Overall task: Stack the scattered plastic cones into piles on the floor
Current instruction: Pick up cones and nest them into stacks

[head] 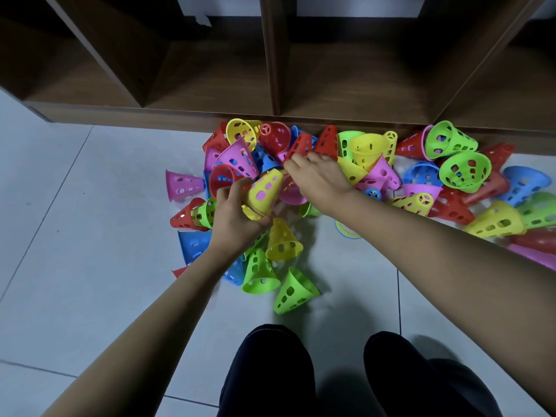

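A pale tiled floor point(90, 206) is bounded at the far side by a dark wooden shelf unit point(270, 85). The cones point(464, 171) are heaped against the unit's foot, mostly toward its right end. Bare tiles are left before the heap and toward the unit's left end. A yellow cone point(264, 191) is held by the left hand point(237, 218), grip curled round it. The right hand point(316, 176) is laid on the heap; its grip cannot be judged.

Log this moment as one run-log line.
left hand: grips yellow cone | right hand: on cone heap, grip unclear | cones: mostly scattered on floor by shelf
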